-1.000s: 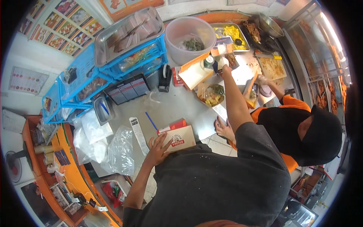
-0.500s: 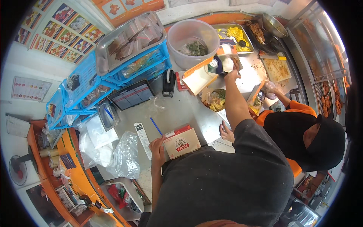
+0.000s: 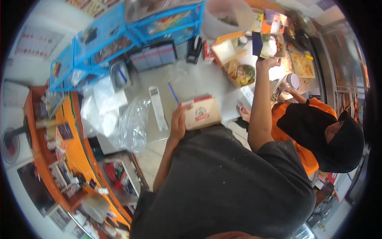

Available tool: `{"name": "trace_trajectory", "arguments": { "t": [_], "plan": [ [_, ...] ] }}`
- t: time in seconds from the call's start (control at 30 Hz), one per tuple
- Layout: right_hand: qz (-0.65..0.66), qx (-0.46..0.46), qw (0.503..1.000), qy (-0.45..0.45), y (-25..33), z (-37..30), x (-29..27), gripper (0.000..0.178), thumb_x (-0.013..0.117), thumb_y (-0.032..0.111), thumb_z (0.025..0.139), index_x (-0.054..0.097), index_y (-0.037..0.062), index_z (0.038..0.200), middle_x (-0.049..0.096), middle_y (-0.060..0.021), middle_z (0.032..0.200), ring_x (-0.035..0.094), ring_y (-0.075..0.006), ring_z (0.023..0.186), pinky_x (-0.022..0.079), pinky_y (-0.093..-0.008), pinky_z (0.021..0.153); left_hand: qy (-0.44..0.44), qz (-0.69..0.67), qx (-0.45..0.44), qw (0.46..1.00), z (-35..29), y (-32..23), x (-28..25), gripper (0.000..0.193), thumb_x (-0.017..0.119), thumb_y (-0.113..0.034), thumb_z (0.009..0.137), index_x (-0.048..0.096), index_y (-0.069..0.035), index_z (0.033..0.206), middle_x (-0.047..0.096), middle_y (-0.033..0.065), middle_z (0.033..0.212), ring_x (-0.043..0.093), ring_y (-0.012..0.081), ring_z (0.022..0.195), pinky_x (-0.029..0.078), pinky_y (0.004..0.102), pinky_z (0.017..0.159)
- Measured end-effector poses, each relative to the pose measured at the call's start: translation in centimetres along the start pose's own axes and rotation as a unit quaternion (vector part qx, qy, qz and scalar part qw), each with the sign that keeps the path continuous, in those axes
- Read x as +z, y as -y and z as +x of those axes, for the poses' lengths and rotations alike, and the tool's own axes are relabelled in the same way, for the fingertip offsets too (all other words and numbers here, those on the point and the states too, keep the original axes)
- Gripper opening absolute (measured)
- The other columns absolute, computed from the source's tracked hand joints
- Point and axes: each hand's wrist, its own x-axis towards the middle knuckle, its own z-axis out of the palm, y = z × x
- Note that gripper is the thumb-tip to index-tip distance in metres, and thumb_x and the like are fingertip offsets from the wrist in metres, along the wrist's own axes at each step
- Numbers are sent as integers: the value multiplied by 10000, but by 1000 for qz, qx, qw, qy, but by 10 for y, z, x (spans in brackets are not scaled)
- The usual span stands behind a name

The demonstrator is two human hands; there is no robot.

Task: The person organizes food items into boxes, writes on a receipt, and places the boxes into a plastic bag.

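My left hand grips the left end of a closed brown-and-red cardboard food box near the table's front edge. A blue pen lies beside this hand; whether a finger touches it I cannot tell. My right arm is stretched to the far right. There my right hand is closed on the near edge of an open food box holding a white mound that looks like rice and some brown food. Left of it stand an open, pale-lined box and another open box with yellow and green food.
A co-worker in orange and black stands close on my right, one hand on a jar with a pale lid. Blue baskets, a tablet, a receipt and plastic bags lie to the left. A cutting board is far right.
The view has tilted, so the table sits higher. My right hand has moved the rice box to the right, nearer me. My left hand stays on the closed box. The co-worker's jar has turned upright.
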Motion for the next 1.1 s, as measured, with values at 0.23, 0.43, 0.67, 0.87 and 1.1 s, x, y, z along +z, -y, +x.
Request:
{"name": "trace_trajectory", "arguments": {
  "t": [0.23,0.43,0.67,0.87,1.1],
  "plan": [
    [-111,141,983,-31,22,-234,-32,497,296,352,1042,234,191,1507,392,-112,1476,463,-318,1318,429,-498,1084,94,-278,-112,950,50,-54,19,624,453,-267,1046,143,-54,1544,351,202,1476,518,279,1248,407,379,1045],
    [-152,233,961,-6,21,-347,-83,583,398,116,928,146,201,1447,332,-143,1459,386,-285,1345,374,-482,1098,0,-146,28,989,17,-13,27,624,489,-241,1017,180,-44,1522,324,209,1475,419,314,1319,333,388,1083],
    [-433,296,834,172,25,-342,-144,657,619,84,902,176,177,1378,504,-167,1221,576,-218,1059,526,-342,835,-19,165,-48,985,15,8,12,422,472,-319,1014,490,9,1280,501,233,1205,476,436,1102,388,472,969],
    [-705,10,580,409,60,-278,-127,377,701,185,890,498,-13,1139,578,-187,1052,584,-288,952,474,-399,796,-19,191,-80,978,31,19,-1,532,586,-344,952,448,-8,1342,519,225,1234,513,425,1098,422,494,920],
    [-573,-35,697,430,-10,-208,-8,640,733,176,835,431,15,1376,586,-217,1162,588,-332,1069,458,-422,920,-170,126,-23,977,98,-33,9,913,743,-97,808,186,-37,1528,497,227,1251,552,343,1131,456,419,972]
  ]
}}
